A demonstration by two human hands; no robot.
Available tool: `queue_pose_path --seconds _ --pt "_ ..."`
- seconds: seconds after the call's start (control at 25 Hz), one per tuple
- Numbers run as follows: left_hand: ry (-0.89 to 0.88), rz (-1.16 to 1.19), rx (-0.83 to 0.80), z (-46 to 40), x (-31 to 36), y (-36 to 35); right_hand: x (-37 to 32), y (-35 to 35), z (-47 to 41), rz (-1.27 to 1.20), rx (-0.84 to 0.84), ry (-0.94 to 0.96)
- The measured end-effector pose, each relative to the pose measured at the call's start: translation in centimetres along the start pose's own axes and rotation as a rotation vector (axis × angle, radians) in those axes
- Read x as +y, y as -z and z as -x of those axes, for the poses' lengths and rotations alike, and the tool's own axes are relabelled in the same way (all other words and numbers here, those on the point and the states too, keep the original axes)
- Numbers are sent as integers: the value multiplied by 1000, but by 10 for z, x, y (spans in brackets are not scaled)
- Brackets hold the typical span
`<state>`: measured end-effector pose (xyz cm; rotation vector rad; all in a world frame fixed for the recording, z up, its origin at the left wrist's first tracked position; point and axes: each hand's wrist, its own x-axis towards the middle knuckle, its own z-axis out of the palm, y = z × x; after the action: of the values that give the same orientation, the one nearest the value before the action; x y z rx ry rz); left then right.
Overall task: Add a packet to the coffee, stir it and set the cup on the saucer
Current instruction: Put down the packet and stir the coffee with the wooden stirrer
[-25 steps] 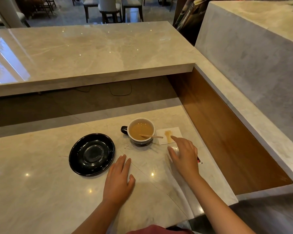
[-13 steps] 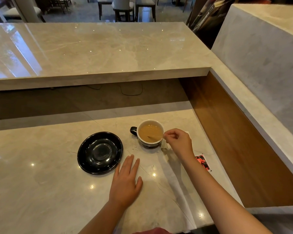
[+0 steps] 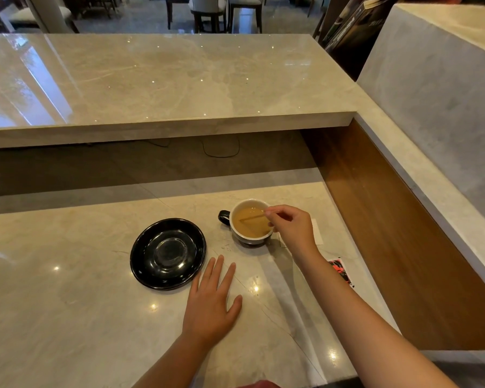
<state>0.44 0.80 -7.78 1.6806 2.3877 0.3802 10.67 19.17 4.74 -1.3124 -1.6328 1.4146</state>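
A cup (image 3: pixel 242 238) with a black handle stands on the marble counter, filled with light brown coffee. My right hand (image 3: pixel 291 228) hovers at the cup's right rim, pinching a thin wooden stir stick (image 3: pixel 253 218) whose far end dips into the coffee. An empty black saucer (image 3: pixel 167 253) lies to the cup's left, apart from it. My left hand (image 3: pixel 212 302) rests flat on the counter, fingers spread, just right of the saucer's near edge. A red and black packet (image 3: pixel 342 271) lies on the counter beside my right forearm.
A white napkin (image 3: pixel 316 232) shows partly behind my right hand. A raised marble bar top (image 3: pixel 165 79) overhangs the far side. A wooden panel (image 3: pixel 389 233) walls the right side. Chairs stand beyond the bar.
My right hand lifted off the napkin area, pinched the stir stick resting on the cup, and now holds it in the coffee. My left hand stayed flat on the counter.
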Motion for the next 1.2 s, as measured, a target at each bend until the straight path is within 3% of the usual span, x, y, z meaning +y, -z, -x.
queue_pose_path --seconds 0.08,0.2,0.4,0.6,0.88,1.2 --pt "-3 -5 -1 0 0 1 0 -4 -4 64 20 37" --pt "-3 -3 -2 0 2 3 1 3 -7 299 17 240" --pt "-6 13 -1 0 3 5 7 37 -2 614 -122 471" --pt "0 11 -12 0 3 6 10 37 5 480 -233 329" --pt "11 0 -32 0 2 6 18 9 3 206 -93 246" --pt "11 15 -37 1 4 10 14 23 -2 549 -69 517"
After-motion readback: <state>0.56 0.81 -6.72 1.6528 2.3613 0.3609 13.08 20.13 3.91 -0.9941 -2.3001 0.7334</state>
